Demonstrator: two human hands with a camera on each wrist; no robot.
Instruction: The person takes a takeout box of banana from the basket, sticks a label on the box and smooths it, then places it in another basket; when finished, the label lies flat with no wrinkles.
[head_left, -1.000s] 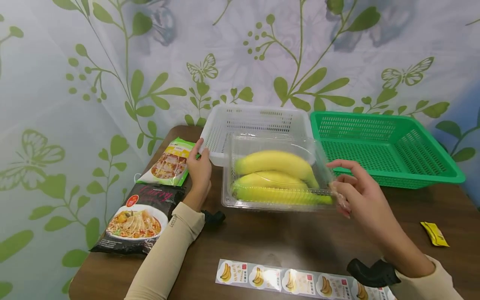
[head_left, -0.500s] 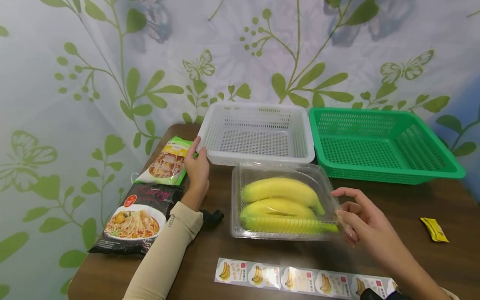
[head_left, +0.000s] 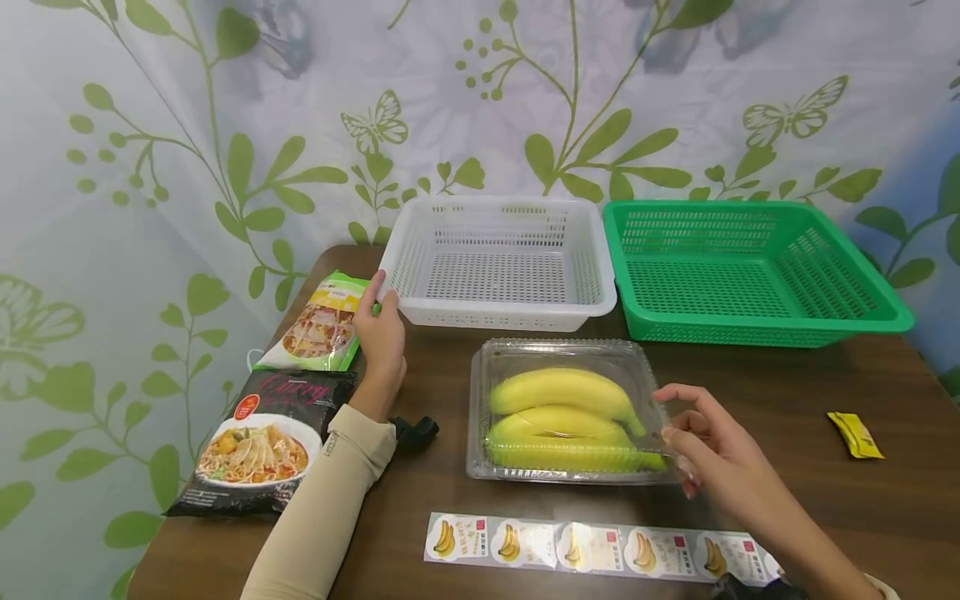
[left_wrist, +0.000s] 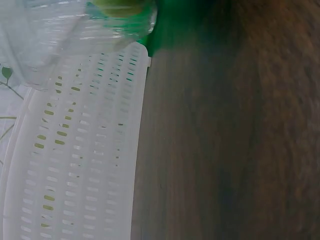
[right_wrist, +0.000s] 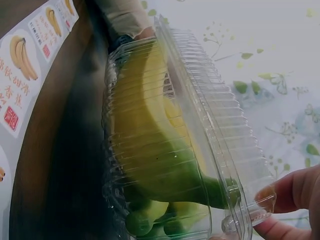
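Table (head_left: 780, 379) set with a green basket (head_left: 757, 331), a white basket (head_left: 510, 315) and a lidded box (head_left: 540, 475) of bananas (head_left: 558, 390).
The white basket's front left corner is met by the left hand (head_left: 382, 340), whose grip cannot be told; the box, just in front, is pinched at its right edge by the right hand (head_left: 712, 446). The bananas appear fully boxed; the sticker strip (head_left: 555, 550) appears unused. Box and white basket are parted by a narrow gap; more bare wood is offered to the box's right.

Bananas (head_left: 562, 396) in container (head_left: 480, 408), baskets (head_left: 498, 315) behind, stickers (head_left: 600, 548) in front
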